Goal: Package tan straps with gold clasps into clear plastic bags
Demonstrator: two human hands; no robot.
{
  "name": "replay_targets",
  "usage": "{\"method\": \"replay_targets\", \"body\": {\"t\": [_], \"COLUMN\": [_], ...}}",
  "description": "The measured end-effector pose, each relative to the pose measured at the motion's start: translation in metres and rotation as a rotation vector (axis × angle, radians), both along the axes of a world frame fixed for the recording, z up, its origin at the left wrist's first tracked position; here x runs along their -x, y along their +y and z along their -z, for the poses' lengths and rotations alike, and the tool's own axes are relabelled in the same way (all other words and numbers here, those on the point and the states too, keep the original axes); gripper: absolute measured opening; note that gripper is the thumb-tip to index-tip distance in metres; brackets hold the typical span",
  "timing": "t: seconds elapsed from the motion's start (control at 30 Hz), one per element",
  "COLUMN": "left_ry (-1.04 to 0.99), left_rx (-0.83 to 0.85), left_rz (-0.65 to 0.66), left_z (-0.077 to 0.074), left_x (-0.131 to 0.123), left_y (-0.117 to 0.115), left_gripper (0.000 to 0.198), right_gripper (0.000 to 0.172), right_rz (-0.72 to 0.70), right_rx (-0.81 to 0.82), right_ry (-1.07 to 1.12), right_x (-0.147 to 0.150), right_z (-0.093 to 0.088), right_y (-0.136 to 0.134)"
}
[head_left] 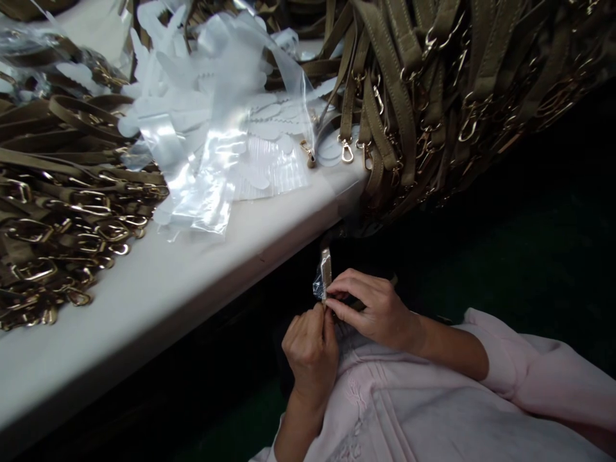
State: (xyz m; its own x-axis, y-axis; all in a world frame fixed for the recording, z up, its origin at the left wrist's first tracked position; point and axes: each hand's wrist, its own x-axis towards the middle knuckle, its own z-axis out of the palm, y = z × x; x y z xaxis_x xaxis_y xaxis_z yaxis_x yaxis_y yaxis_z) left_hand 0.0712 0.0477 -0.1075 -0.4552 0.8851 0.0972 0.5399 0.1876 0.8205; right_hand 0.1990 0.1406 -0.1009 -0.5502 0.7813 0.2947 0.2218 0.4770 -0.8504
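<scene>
Just past the table edge, close to my body, my left hand (312,343) is closed with its fingertips pinching the lower end of an olive strap (326,269). Clear plastic film (318,287) clings to this strap, glossy and crinkled. My right hand (378,307) pinches the same strap from the right with thumb and fingers, almost touching my left fingertips. The strap's upper part stands out above both hands. Where the rest of it runs is hidden by the hands and the dark background.
A white-covered table (202,282) runs diagonally in front of me. On it lie clear plastic bags (216,173) and white curved pieces (166,70). Olive straps with gold buckles (72,212) are piled at left; straps with gold clasps (399,96) hang over the edge at right.
</scene>
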Motion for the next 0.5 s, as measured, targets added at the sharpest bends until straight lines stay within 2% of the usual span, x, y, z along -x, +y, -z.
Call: {"method": "replay_targets", "body": {"t": [0.17, 0.23, 0.3, 0.37, 0.43, 0.5], "left_ry": [0.416, 0.551, 0.593, 0.551, 0.404, 0.092], "left_rx": [-0.084, -0.094, -0.095, -0.109, -0.101, 0.065], "left_rz": [0.185, 0.218, 0.227, 0.221, 0.153, -0.071], "left_z": [0.000, 0.002, 0.006, 0.011, 0.013, 0.014], "left_x": [0.001, 0.002, 0.002, 0.001, -0.004, -0.008], "left_y": [0.004, 0.004, 0.002, -0.001, -0.001, 0.003], "left_gripper": [0.013, 0.013, 0.012, 0.012, 0.014, 0.012], "right_gripper": [0.023, 0.018, 0.012, 0.012, 0.016, 0.022], "right_rz": [0.033, 0.040, 0.051, 0.064, 0.087, 0.125], "right_rx": [-0.233, -0.304, -0.334, -0.342, -0.352, -0.386], "right_ry": [-0.052, -0.070, -0.091, -0.106, -0.115, -0.114], "right_x": [-0.002, -0.002, 0.000, 0.002, 0.004, 0.005], "right_z": [0.003, 0.003, 0.001, -0.002, -0.003, 0.002], "right_y": [-0.001, 0.000, 0.001, 0.001, 0.000, 0.000]}}
